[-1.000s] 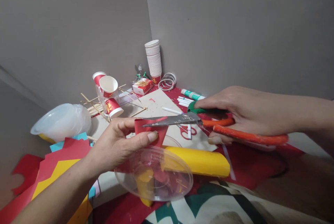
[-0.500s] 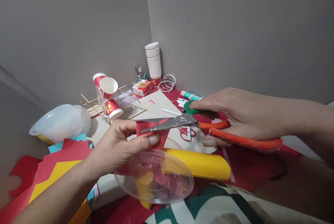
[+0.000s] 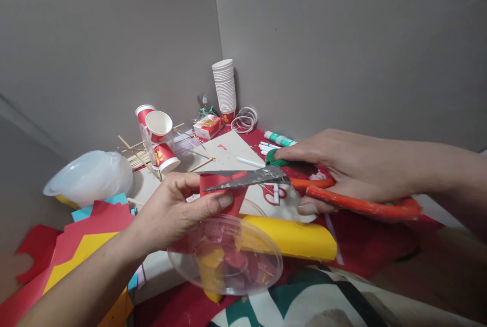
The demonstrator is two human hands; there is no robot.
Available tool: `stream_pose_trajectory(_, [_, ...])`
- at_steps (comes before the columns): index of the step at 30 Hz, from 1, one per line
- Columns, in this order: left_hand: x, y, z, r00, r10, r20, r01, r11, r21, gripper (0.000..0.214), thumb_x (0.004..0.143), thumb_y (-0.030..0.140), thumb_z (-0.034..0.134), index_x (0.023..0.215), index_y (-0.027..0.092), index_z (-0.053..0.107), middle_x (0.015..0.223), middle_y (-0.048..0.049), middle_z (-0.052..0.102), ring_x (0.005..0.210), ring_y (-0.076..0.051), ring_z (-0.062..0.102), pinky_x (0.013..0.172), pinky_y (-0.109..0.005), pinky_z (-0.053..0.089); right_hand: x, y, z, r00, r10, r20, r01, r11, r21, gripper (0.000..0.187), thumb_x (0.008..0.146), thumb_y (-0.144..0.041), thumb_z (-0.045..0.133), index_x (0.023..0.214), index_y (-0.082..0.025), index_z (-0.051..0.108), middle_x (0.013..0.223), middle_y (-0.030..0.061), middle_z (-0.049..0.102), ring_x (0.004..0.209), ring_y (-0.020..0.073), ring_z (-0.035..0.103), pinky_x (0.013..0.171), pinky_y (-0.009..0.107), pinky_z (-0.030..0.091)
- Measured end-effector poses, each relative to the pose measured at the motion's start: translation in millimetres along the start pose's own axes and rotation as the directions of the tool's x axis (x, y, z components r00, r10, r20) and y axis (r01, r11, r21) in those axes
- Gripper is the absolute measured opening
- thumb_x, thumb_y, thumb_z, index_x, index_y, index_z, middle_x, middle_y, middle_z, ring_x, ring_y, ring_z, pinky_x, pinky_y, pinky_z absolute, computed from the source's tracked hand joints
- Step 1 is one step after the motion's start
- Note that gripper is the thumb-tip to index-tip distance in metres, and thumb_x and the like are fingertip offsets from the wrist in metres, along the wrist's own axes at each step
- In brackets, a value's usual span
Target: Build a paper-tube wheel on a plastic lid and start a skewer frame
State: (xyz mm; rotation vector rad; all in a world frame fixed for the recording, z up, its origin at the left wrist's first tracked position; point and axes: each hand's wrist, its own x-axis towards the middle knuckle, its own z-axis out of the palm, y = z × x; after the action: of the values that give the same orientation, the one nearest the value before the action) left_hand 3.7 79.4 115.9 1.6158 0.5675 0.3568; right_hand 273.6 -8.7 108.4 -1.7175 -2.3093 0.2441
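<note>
Head view: left hand pinches a red paper piece between thumb and fingers, right hand clamped on orange-handled scissors whose blades straddle the paper's top edge, clear bowl just below the left hand, yellow roll under the right, cup stack well beyond.

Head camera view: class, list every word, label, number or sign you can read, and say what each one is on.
Nothing reads clearly.
Too blurred: embossed lettering on clear plastic lid.
Too small: gold mark on red paper cups; print on glue stick and small box.
No text: red paper piece in left hand, scissors in right hand.
</note>
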Motion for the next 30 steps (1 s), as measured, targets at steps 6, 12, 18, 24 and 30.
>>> stream_pose_trajectory(6, [-0.6, 0.1, 0.4, 1.000, 0.011, -0.011, -0.011, 1.000, 0.000, 0.016, 0.083, 0.029, 0.075, 0.072, 0.017, 0.074, 0.067, 0.0047, 0.066, 0.059, -0.002, 0.052, 0.055, -0.010, 0.044, 1.4, -1.6, -1.2, 0.995, 0.057, 0.087, -0.057, 0.998, -0.007, 0.050, 0.072, -0.072, 0.061, 0.068, -0.023, 0.051, 0.056, -0.0002, 0.045, 0.051, 0.0142, 0.036, 0.051, 0.030, 0.026])
stream_pose_trajectory(12, [-2.3, 2.2, 0.9, 1.000, 0.013, -0.004, -0.013, 0.999, 0.042, 0.015, 0.084, 0.030, 0.074, 0.075, 0.018, 0.075, 0.070, 0.0037, 0.067, 0.059, -0.003, 0.051, 0.054, -0.011, 0.042, 1.4, 0.5, 3.6, 1.000, -0.024, 0.002, 0.024, 1.000, 0.020, 0.049, 0.074, -0.069, 0.061, 0.065, -0.022, 0.049, 0.052, -0.0032, 0.037, 0.049, 0.0117, 0.027, 0.049, 0.029, 0.023])
stream_pose_trajectory(18, [-2.6, 2.6, 0.7, 1.000, -0.001, -0.007, 0.001, 0.999, 0.049, 0.014, 0.084, 0.032, 0.074, 0.079, 0.019, 0.077, 0.072, 0.0028, 0.068, 0.062, -0.004, 0.052, 0.056, -0.012, 0.043, 1.1, -0.1, 4.2, 0.997, -0.061, -0.037, 0.063, 0.996, 0.068, 0.048, 0.075, -0.066, 0.062, 0.063, -0.022, 0.048, 0.052, -0.0037, 0.033, 0.049, 0.0115, 0.026, 0.049, 0.029, 0.023])
stream_pose_trajectory(24, [-3.0, 2.3, -0.6, 1.000, -0.009, -0.005, 0.009, 0.997, 0.083, 0.018, 0.084, 0.034, 0.073, 0.079, 0.017, 0.076, 0.074, 0.0009, 0.069, 0.064, -0.007, 0.056, 0.062, -0.016, 0.048, -1.0, 5.2, 4.5, 0.993, -0.099, -0.072, 0.104, 0.991, 0.081, 0.046, 0.077, -0.063, 0.063, 0.063, -0.022, 0.047, 0.053, -0.0050, 0.029, 0.050, 0.0106, 0.021, 0.049, 0.028, 0.022])
stream_pose_trajectory(30, [-2.3, -0.3, -0.6, 0.999, -0.041, 0.007, 0.040, 0.999, 0.007, 0.016, 0.084, 0.033, 0.074, 0.080, 0.018, 0.076, 0.077, 0.0004, 0.071, 0.068, -0.008, 0.060, 0.064, -0.018, 0.051, -0.7, 6.0, 1.8, 0.994, -0.083, -0.071, 0.085, 0.996, 0.023, 0.044, 0.078, -0.062, 0.061, 0.064, -0.022, 0.049, 0.052, -0.0035, 0.033, 0.050, 0.0111, 0.022, 0.049, 0.029, 0.023])
